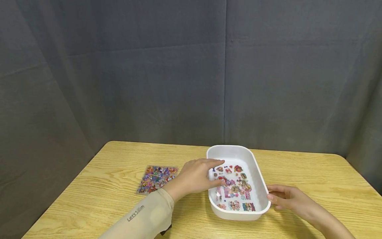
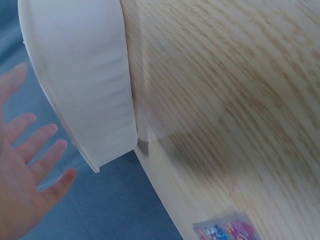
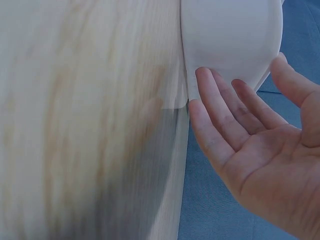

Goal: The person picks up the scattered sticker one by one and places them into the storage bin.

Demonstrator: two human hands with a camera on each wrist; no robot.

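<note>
A white plastic bin (image 1: 233, 215) with rounded corners sits on the table, and clear sheets of colourful cartoon stickers (image 1: 234, 189) lie on its floor. My left hand (image 1: 198, 174) hovers over the bin's left rim, its fingers spread and nothing in them. The left wrist view shows those fingers (image 2: 59, 187) loose beside the bin's outer wall (image 2: 82, 75). At the bin's right side is my right hand (image 1: 285, 197), thumb by the rim. Its extended fingers (image 3: 220, 107) reach the outer wall low down in the right wrist view.
Left of the bin, a square clear packet of colourful stickers (image 1: 157, 179) lies flat on the wooden table (image 1: 119, 172). A grey curtain (image 1: 179, 83) hangs behind the table's back edge.
</note>
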